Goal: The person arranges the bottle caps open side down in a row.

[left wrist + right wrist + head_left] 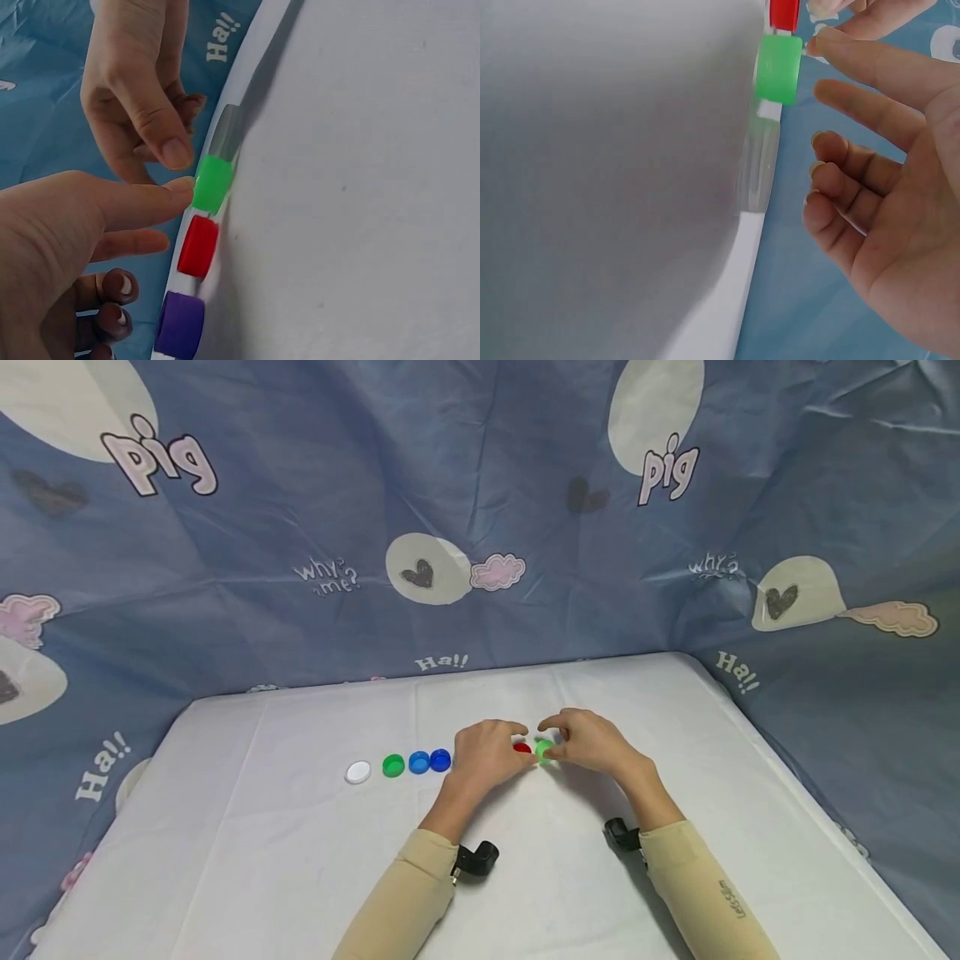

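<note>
Head view: light green round plastic cap (779,69) on the white cloth-covered table (300,868), right of centre, toward the far edge.
Cap from hands: between left hand (486,757) and right hand (597,742), just beside both thumb tips; right seems nearer.
Long axis: none evident; red round plastic cap (198,246) to its left, clear plastic piece (759,166) to its right, roughly following the far edge.
Fingers: thumb and forefinger parted on each hand, neither pinching; contact unclear.

The blue cloth (570,610) reads "pig", "why? me?", "Ha!!"; the right sleeve (697,881) "Let's Slim".
</note>
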Tool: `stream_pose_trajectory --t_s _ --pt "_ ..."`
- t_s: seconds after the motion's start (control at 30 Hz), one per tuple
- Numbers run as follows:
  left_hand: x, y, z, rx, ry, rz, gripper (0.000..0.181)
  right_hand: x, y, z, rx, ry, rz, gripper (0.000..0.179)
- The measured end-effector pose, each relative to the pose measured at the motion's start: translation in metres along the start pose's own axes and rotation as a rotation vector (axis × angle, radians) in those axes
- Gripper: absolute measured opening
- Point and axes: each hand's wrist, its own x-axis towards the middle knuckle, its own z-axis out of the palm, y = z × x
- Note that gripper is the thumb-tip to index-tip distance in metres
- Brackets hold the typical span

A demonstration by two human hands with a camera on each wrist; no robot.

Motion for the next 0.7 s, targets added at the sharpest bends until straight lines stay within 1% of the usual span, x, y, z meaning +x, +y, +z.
stream_pose_trajectory --t_s 0.13,0.43,0.6,0.7 --pt "-0.001 -0.005 -0.003 -0.01 0.003 -0.01 0.047 0.004 -0.004 0.002 -0.005 -0.009 -0.003 0.041" --pt "-0.006 -0.012 -0.009 -0.025 -0.013 0.001 0.044 0.01 -0.014 0.008 -0.025 -0.029 -0.01 0.035" --pt "-0.008 -0.016 -0.008 -0.023 -0.016 0.016 0.041 0.012 -0.021 0.011 -0.06 -0.037 -0.028 0.033" --pt "-0.009 -0.018 -0.007 -0.019 -0.007 0.02 0.038 0.012 -0.024 0.014 -0.083 -0.039 -0.035 0.032"
